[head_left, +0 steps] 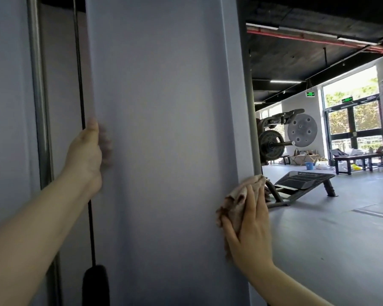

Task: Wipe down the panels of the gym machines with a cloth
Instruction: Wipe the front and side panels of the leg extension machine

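We start at the fingers (255,208) of the right hand (250,235): straight, held together, pressing one cloth (241,195) flat against the right edge of the panel (159,151). The cloth is tan, crumpled, soft-looking, with darker folds, and bunches out above and left of the fingers.

The left hand (86,155) grips the left edge of the same panel. Its thumb lies upright along the edge; its fingers curl round the edge and show only as a dim shape through or on the panel face, so we cannot tell more of how they lie. Both forearms are bare.

Count: two hands, one cloth, one panel in work.

The panel is tall, flat, smooth, matte grey, with a narrow raised strip near its right edge. Left of the panel: one thin black cable (84,151) running down to a black stopper (96,283), and one polished metal guide rod (41,107).

Right of the panel: a grey upright post (251,118), a plate-loaded machine (274,138) carrying a dark weight plate, and a slanted footplate (303,180) on the grey floor (329,239). Beyond lie glass doors (354,122), two green exit signs, a low bench, and a dark open ceiling with red pipes (307,39).
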`<state>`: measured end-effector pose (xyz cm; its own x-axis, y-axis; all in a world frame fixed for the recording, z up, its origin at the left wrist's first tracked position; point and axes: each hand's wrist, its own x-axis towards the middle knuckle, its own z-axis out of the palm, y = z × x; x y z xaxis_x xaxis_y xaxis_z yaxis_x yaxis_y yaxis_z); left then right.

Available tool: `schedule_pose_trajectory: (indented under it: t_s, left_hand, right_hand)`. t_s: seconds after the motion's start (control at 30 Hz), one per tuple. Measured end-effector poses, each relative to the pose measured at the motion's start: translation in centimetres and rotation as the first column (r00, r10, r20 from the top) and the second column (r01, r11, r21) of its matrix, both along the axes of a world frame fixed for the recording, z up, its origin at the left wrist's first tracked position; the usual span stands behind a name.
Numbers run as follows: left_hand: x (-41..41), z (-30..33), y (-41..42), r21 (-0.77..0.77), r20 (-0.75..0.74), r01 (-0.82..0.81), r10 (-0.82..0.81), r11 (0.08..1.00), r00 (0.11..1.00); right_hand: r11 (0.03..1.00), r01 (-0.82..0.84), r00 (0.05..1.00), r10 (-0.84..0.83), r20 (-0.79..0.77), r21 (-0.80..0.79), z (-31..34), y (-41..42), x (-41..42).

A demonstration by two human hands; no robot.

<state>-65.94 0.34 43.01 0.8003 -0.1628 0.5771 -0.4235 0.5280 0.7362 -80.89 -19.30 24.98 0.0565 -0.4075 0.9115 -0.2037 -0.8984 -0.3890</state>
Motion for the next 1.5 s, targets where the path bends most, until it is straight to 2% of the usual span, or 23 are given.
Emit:
schedule_pose_trajectory:
  t_s: [0.1, 0.23, 0.3, 0.43, 0.53, 0.73, 0.83, 0.9, 0.97, 1.03, 1.07, 1.17, 1.27, 1.33, 1.37, 1.4, 1.43, 1.5]
  left_hand:
    - [-0.1, -1.1, 0.2, 0.015, -0.038, 0.025, -0.025, 1.0, 0.999]
    - [-0.3, -4.7, 0.3, 0.079, -0.132, 0.086, -0.075, 0.993, 0.988]
    - [-0.3, -7.0, 0.5, 0.11, -0.159, 0.14, -0.122, 0.984, 0.98]
    - [-0.4, -10.9, 0.7, 0.137, -0.218, 0.227, -0.195, 0.964, 0.956]
    - [-0.4, -12.3, 1.0, 0.115, -0.228, 0.266, -0.235, 0.957, 0.945]
    - [-0.4, -13.1, 1.0, 0.038, -0.241, 0.286, -0.269, 0.957, 0.932]
    - [-0.5, -13.0, 1.0, 0.041, -0.232, 0.288, -0.271, 0.957, 0.934]
    - [-0.5, -13.0, 0.9, 0.056, -0.226, 0.275, -0.256, 0.96, 0.94]
    - [-0.6, -13.0, 0.8, 0.056, -0.228, 0.272, -0.253, 0.961, 0.94]
    - [-0.7, -13.0, 0.9, 0.056, -0.229, 0.281, -0.261, 0.958, 0.938]
    - [-0.7, -13.1, 0.9, 0.056, -0.23, 0.286, -0.266, 0.957, 0.936]
    - [-0.4, -13.2, 0.9, 0.076, -0.211, 0.283, -0.262, 0.956, 0.942]
    - [0.2, -13.4, 1.1, 0.083, -0.198, 0.305, -0.284, 0.949, 0.938]
    - [0.5, -13.7, 1.3, 0.087, -0.194, 0.343, -0.322, 0.935, 0.927]
    - [0.7, -14.0, 1.4, 0.097, -0.196, 0.364, -0.341, 0.926, 0.92]
    - [0.9, -14.4, 1.5, 0.098, -0.211, 0.384, -0.358, 0.918, 0.909]
    - [1.0, -14.9, 1.6, 0.084, -0.24, 0.403, -0.374, 0.911, 0.896]
    - [1.1, -16.1, 2.0, 0.06, -0.291, 0.423, -0.39, 0.904, 0.874]
  right_hand:
    - [0.997, 0.052, 0.998, -0.054, -0.043, -0.049, 3.2, 0.4, -0.1]
    - [0.998, 0.055, 0.998, -0.055, 0.019, -0.017, 11.5, 0.8, 0.4]
    - [0.994, 0.108, 0.994, -0.108, 0.024, -0.025, 13.3, 0.9, 0.6]
    - [0.931, 0.284, 0.952, -0.301, -0.045, -0.23, 9.9, 1.0, 1.4]
    - [0.861, 0.337, 0.91, -0.402, -0.103, -0.381, 5.7, 1.1, 1.8]
    - [0.805, 0.266, 0.864, -0.443, -0.241, -0.53, -2.0, 2.0, 1.7]
    - [0.772, 0.172, 0.856, -0.425, -0.295, -0.612, 0.3, 2.2, 1.3]
    - [0.775, 0.193, 0.883, -0.405, -0.238, -0.602, 4.8, 3.1, 2.3]
    - [0.84, 0.233, 0.92, -0.353, -0.168, -0.489, 9.0, 4.6, 4.0]
    - [0.896, 0.244, 0.942, -0.31, -0.129, -0.371, 10.7, 6.1, 5.6]
    - [0.898, 0.247, 0.944, -0.308, -0.119, -0.364, 10.4, 6.6, 6.1]
    - [0.794, 0.176, 0.923, -0.338, -0.183, -0.582, 5.3, 6.8, 6.2]
    - [0.572, -0.041, 0.851, -0.409, -0.329, -0.819, -0.7, 6.1, 4.9]
    - [0.442, -0.132, 0.824, -0.448, -0.346, -0.887, -0.6, 5.1, 4.2]
    - [0.409, -0.136, 0.83, -0.45, -0.329, -0.902, 0.6, 5.0, 4.3]
    - [0.413, -0.108, 0.849, -0.435, -0.299, -0.905, 2.4, 5.3, 4.6]
    - [0.462, -0.056, 0.874, -0.406, -0.267, -0.885, 4.4, 5.9, 5.1]
    - [0.639, 0.043, 0.908, -0.347, -0.237, -0.768, 7.7, 7.9, 6.6]
